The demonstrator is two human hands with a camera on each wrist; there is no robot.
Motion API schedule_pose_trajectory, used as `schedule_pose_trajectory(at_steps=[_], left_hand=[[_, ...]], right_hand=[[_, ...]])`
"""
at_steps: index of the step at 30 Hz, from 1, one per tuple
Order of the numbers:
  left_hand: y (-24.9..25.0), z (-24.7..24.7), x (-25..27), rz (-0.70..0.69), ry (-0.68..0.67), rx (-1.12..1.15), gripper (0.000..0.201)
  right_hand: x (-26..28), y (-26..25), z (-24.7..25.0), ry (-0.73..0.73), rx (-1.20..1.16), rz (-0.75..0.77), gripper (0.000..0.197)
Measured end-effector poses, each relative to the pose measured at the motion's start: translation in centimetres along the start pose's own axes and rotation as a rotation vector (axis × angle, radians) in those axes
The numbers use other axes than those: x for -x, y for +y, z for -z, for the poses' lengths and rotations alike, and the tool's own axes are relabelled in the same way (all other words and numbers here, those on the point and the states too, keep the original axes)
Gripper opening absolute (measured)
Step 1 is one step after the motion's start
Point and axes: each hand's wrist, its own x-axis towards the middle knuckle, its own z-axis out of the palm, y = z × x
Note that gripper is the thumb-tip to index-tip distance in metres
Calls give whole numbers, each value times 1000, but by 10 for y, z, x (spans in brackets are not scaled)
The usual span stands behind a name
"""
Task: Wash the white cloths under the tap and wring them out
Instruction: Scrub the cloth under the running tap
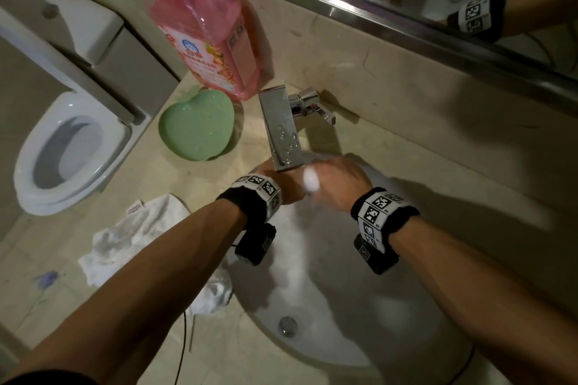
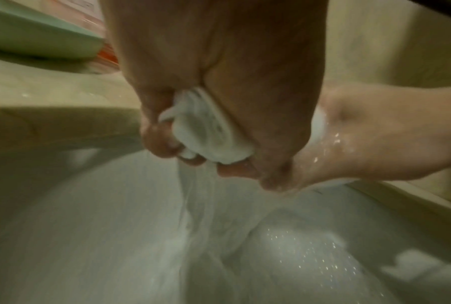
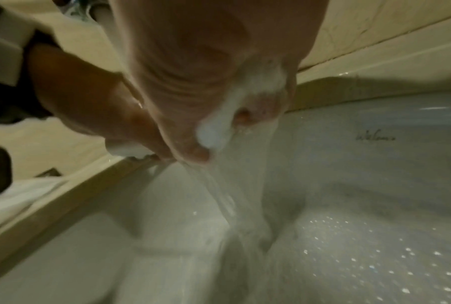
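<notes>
Forearms: both reach in from the near edge over the basin point(image 1: 344, 337), wrists close together so the two fists can work one cloth against each other
Spare cloths: one crumpled white cloth point(image 1: 137, 228) lies on the counter left of the basin; a second bit of white point(image 1: 212, 294) shows at the basin's near-left rim, partly under the left forearm; by the look of it these wait their turn, though washed or unwashed I cannot tell
Left hand point(image 2: 219, 86): fingers curled tight round a wad of the held cloth point(image 2: 206, 131); water streams from the fist into the basin, so the judgement is a squeeze under way
Right hand point(image 3: 206, 72): also closed on the same cloth, a white end poking out between thumb and fingers; held just beside the left hand, touching it, likely to twist the opposite way
Tap point(image 1: 281, 131): spout ends directly above the hands; cloth kept under it so run-off falls inside the bowl; whether the tap is running cannot be told
Obstructions: spout sits low over the knuckles, little room to lift; green dish point(image 1: 197, 125) and pink bottle point(image 1: 206, 25) stand left of the tap, apart from the hands
Far: mirror ledge point(image 1: 406, 22) along the wall; toilet point(image 1: 62, 150) far left
</notes>
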Motion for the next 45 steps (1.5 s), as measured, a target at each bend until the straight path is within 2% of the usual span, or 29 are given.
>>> schedule_pose_trajectory(at_steps=[2,3,5,6,8,10,12,13,15,16,18,22,24,27,30,31,33,35,36,39,42,45], left_hand=[[0,12,4,-65,-20,160,69],[-3,15,5,-99,17,204,65],[-11,20,11,-49,-29,228,50],[-18,15,15,-15,-47,236,56],[-27,10,28,60,-40,338,73],[-29,7,40,104,17,490,76],[-25,7,52,81,84,544,67],[-23,8,58,48,123,569,58],[-20,10,67,-65,227,709,29],[-20,12,72,-125,266,761,23],[-22,17,74,-106,277,778,32],[-23,13,76,4,155,657,34],[-24,6,79,88,139,662,31],[-27,-1,79,97,208,886,35],[-21,3,74,203,179,1199,48],[-17,5,71,235,172,1199,52],[-11,7,62,271,154,1063,56],[-6,9,53,309,173,1029,27],[-3,10,49,315,180,1037,18],[0,16,43,346,198,1011,29],[0,20,44,271,220,1061,22],[-3,20,47,235,216,1208,38]], right_hand=[[-2,5,-1,4,-153,-61,35],[-3,8,-2,-8,-279,-98,45],[-3,15,1,-68,-595,-179,64],[-2,16,2,-97,-725,-216,67],[-3,16,4,-108,-897,-262,53],[-5,12,6,-82,-995,-320,50],[-8,3,6,-55,-1039,-378,60],[-9,-3,5,-32,-1056,-408,58],[-12,-9,4,20,-1125,-482,43],[-13,-13,4,39,-1162,-509,34],[-11,-19,2,47,-1229,-521,26],[0,-32,-7,7,-1276,-408,37],[5,-35,-11,27,-1285,-376,41],[9,-29,-18,47,-1198,-400,35],[14,-21,-24,85,-1189,-443,20],[16,-19,-24,112,-1192,-459,20],[18,-15,-24,163,-1195,-482,23],[21,-11,-23,212,-1149,-493,23],[23,-7,-23,234,-1105,-493,23],[33,7,-21,249,-980,-473,34],[41,24,-18,227,-1061,-470,48],[47,34,-16,150,-1130,-417,51]])
